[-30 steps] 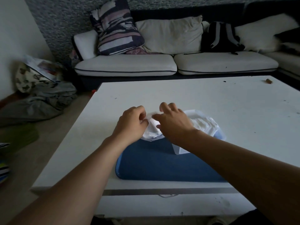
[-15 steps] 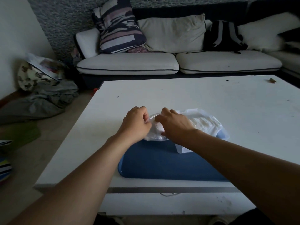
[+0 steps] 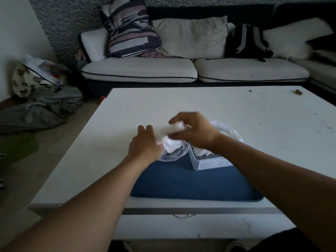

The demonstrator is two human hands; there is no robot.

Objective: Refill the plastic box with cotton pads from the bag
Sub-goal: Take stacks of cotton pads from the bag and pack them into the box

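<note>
On the white table (image 3: 236, 110), the left hand (image 3: 145, 144) grips the crinkled clear plastic bag (image 3: 174, 151) at its mouth, the right hand (image 3: 194, 131) pinches a blurred white stack of cotton pads (image 3: 169, 130) above it, beside the translucent plastic box (image 3: 209, 162) on the blue mat (image 3: 181, 182)

A blue mat (image 3: 181, 182) lies on the white table (image 3: 200, 106); behind stands a cushioned sofa (image 3: 140, 70).

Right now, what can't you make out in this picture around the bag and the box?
- Head view: how full the plastic box is; the right hand and forearm cover it.
- The pad stack count: motion blur.
- The bag opening: behind the left hand.
</note>
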